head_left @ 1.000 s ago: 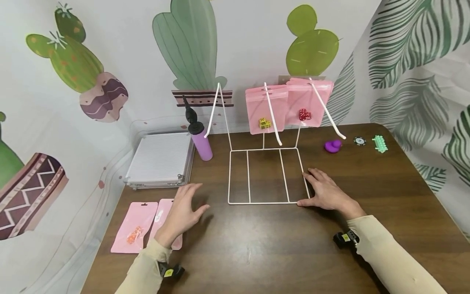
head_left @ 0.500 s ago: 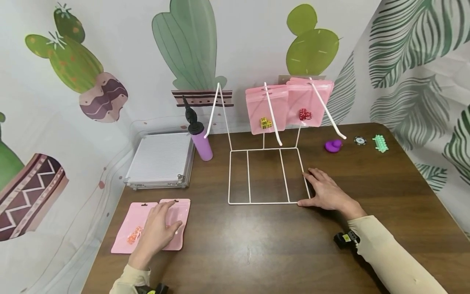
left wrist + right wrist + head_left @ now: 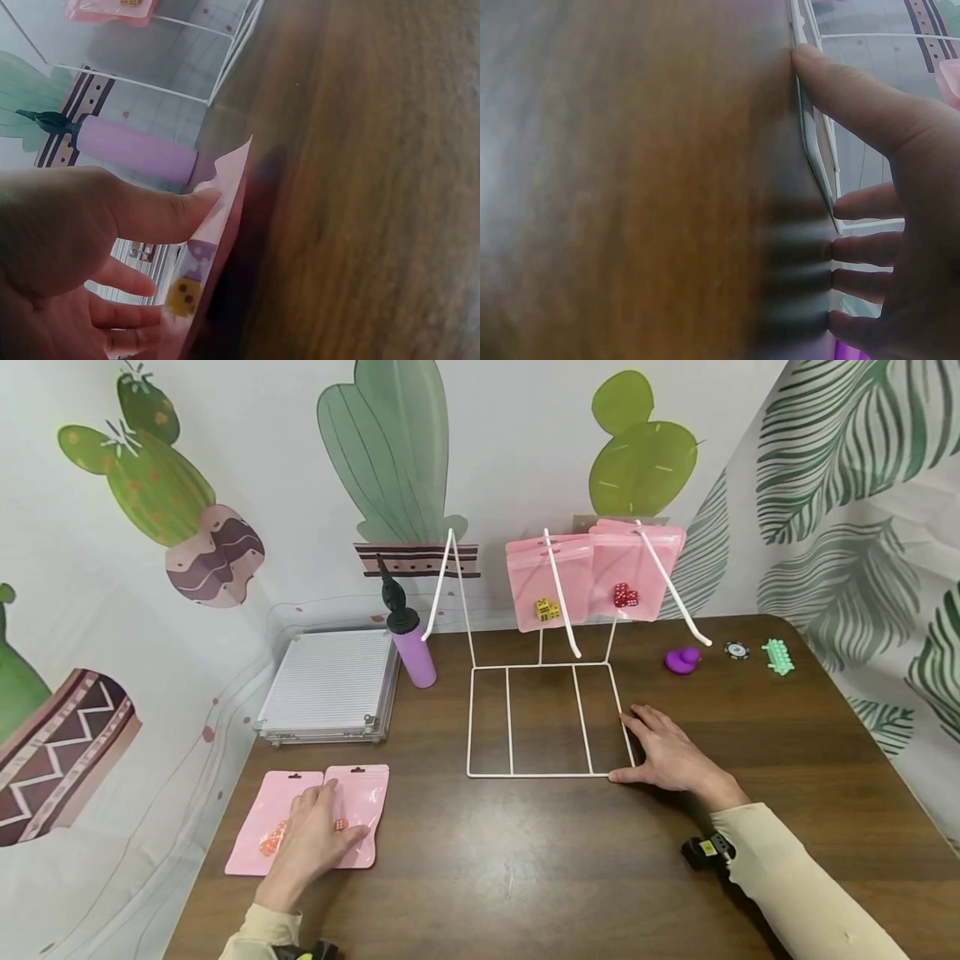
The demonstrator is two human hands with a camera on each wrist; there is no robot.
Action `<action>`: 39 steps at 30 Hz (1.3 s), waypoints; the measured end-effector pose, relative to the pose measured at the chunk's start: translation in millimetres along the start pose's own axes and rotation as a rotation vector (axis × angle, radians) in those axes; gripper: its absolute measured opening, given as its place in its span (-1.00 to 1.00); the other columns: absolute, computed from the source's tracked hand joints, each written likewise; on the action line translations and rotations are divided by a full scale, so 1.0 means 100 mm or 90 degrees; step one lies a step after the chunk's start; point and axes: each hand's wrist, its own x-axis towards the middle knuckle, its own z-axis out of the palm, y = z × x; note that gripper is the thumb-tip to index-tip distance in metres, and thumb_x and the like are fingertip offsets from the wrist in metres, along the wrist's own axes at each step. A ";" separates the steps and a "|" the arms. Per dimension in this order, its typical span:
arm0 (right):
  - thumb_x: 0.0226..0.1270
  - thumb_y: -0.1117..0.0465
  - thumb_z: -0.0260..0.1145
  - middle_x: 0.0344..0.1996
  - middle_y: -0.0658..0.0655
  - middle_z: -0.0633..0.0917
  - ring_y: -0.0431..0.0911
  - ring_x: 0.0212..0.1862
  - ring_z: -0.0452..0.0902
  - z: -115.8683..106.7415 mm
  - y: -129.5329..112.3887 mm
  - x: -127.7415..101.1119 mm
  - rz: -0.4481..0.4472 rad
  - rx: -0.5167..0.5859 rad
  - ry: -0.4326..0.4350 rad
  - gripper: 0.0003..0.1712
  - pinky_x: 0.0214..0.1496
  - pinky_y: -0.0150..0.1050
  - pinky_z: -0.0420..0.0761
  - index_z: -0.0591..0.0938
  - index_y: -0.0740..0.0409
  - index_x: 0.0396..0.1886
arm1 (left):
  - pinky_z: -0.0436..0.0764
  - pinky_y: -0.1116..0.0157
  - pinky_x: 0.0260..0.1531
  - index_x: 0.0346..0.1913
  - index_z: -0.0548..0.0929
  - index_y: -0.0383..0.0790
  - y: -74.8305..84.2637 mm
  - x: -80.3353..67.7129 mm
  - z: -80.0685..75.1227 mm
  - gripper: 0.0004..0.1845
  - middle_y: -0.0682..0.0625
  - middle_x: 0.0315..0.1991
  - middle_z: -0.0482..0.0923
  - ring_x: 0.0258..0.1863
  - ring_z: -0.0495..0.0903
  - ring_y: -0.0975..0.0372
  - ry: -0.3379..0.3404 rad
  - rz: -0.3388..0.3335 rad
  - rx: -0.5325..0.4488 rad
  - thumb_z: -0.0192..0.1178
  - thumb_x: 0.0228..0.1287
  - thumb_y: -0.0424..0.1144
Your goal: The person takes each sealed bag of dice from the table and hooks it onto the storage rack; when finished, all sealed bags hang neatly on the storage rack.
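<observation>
On the table's left lie two pink zip bags, side by side. My left hand (image 3: 306, 837) rests over them, thumb and fingers spread across the right bag (image 3: 366, 797). In the left wrist view the thumb touches that bag's edge (image 3: 232, 184), and a yellow die (image 3: 182, 296) shows inside. Orange contents show in the left bag (image 3: 251, 831), partly covered by the hand. My right hand (image 3: 671, 752) rests at the front right corner of a white wire rack (image 3: 540, 775), its thumb and fingertips touching the base bars.
Two pink bags with yellow dice (image 3: 546, 610) and red dice (image 3: 626, 596) hang on the rack's arms. A purple pump (image 3: 414, 656) and silver case (image 3: 328, 681) stand left. A purple duck (image 3: 681, 661), a chip (image 3: 737, 650) and a green toy (image 3: 778, 657) lie right.
My left hand has moved left and down from beside the bags onto the right one, its fingers now lower over it. The right hand has stayed at the rack corner.
</observation>
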 end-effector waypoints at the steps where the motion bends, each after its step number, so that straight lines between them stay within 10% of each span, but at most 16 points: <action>1: -0.12 -0.31 0.51 0.37 0.54 0.25 0.43 0.40 0.05 0.00 0.00 0.00 0.001 0.001 -0.001 0.21 0.41 0.30 0.10 0.32 0.38 0.38 | 0.33 -0.21 0.19 0.35 0.25 -0.49 0.00 0.00 0.00 -0.03 -0.48 0.16 0.34 0.19 0.29 -0.28 -0.003 0.000 0.002 0.48 -0.05 -0.09; 39: -0.11 -0.30 0.51 0.38 0.54 0.22 0.44 0.41 0.02 -0.01 0.03 0.01 0.008 0.003 -0.012 0.23 0.42 0.31 0.05 0.29 0.38 0.40 | 0.57 -0.13 -0.24 0.49 -0.08 -0.43 0.15 -0.14 0.14 0.31 -0.46 0.02 0.33 -0.27 0.54 -0.18 0.062 -0.074 -0.034 0.59 -0.23 -0.09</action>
